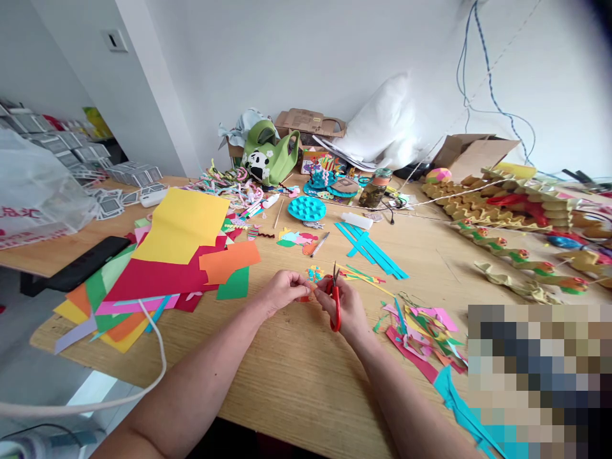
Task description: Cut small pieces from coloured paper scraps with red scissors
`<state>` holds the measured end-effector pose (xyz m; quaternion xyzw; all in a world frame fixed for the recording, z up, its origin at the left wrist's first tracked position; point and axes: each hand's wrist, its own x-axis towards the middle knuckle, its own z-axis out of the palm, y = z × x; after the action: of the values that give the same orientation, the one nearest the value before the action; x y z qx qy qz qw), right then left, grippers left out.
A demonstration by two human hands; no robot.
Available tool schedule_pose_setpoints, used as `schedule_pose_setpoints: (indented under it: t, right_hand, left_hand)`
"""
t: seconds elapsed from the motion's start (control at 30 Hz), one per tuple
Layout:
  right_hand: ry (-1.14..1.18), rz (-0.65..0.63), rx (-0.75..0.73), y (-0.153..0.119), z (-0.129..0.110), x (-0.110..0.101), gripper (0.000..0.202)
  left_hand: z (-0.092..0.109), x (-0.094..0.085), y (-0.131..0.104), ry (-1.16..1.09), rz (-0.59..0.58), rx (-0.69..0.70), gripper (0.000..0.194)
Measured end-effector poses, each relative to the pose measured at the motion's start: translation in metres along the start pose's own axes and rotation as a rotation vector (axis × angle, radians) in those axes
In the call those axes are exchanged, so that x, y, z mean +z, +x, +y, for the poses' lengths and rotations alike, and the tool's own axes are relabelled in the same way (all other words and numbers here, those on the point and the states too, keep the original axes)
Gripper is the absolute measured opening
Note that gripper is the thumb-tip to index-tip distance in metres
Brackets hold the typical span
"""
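While the left grip pinches a tiny scrap of thin orange paper, the right grip is wrapped around a pair of scissors with red handles and dark metal blades. From where I stand, the left thumb and forefinger look pressed together on the scrap, which is too small for me to make out its shape. The right fingers are closed about the red handles, with the blades pointing up and away from the person. I cannot tell whether the right fingertips touch the scrap too; they are just beside it.

Paper this small, I'd judge, weighs next to nothing: limp, quick to crease or tear, and likely to slip or flutter away. A light pinch on one edge, with the very fingertips, would suit it best. The scissors look far heavier and quite rigid, safest held by the smooth handles, well apart from the points.

As for position, the scrap is between the two grips, right of the left fingertips and left of the scissors, above the pale wooden desk. Just beyond it is a little heap of blue and yellow paper bits. A rectangular orange paper sheet lies to the left of the left grip, and a tangle of multicoloured paper offcuts lies to the right of the right one.
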<state>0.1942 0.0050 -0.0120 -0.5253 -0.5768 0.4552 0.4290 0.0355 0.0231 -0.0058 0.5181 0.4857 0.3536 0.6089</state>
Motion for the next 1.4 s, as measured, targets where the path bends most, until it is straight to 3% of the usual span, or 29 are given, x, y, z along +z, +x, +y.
schedule_pose_setpoints:
  t: [0.37,0.83,1.4]
  right_hand:
    - [0.034,-0.044,0.010,0.000,-0.001,0.000,0.038]
    - [0.308,-0.013,0.080,-0.001,0.002,0.004,0.035]
    - [0.193,0.045,0.032,-0.001,0.005,0.005,0.039]
  left_hand:
    - [-0.002,-0.001,0.001,0.015,-0.044,-0.004,0.017]
    - [-0.011,-0.002,0.006,-0.172,-0.063,0.037,0.024]
    - [-0.009,-0.001,0.004,-0.074,-0.064,-0.016,0.022]
